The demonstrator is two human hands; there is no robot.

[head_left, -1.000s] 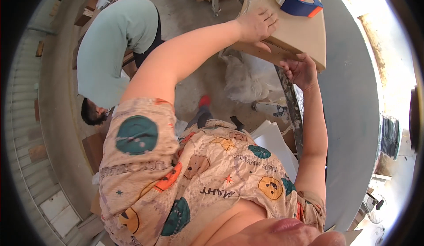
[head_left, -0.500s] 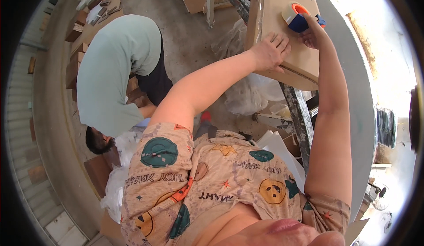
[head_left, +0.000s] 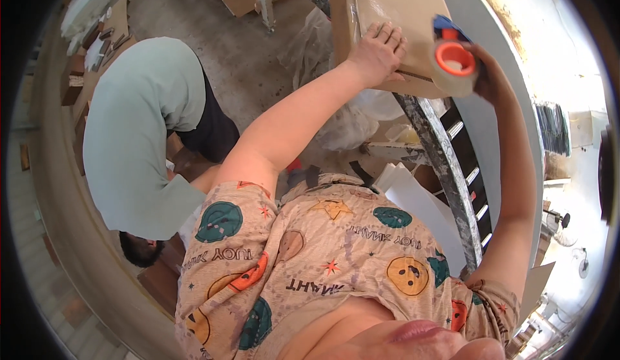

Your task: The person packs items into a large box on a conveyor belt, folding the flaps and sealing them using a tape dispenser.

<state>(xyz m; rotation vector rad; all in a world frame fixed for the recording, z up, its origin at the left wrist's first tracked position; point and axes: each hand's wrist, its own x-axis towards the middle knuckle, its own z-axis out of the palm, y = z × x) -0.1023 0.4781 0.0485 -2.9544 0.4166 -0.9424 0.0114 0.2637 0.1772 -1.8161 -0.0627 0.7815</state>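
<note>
My left hand lies on top of a long brown cardboard box, with its fingers stretched over the surface near the close end. A strip of clear tape shines along the box's top. In my right hand is a blue tape dispenser, held at the box's near right corner. Its roll of clear tape, on an orange core, faces up toward me. Whether tape runs from the dispenser to the box I cannot tell.
A paint-stained metal frame stands under the box, beside a grey curved surface. Clear plastic bags lie below. To the left a person in a light green top bends over. White sheets lean near me.
My right hand has brought the tape dispenser nearer to me and past the box's right corner, turning it over. My left hand still rests on the box. The whole view has shifted slightly.
</note>
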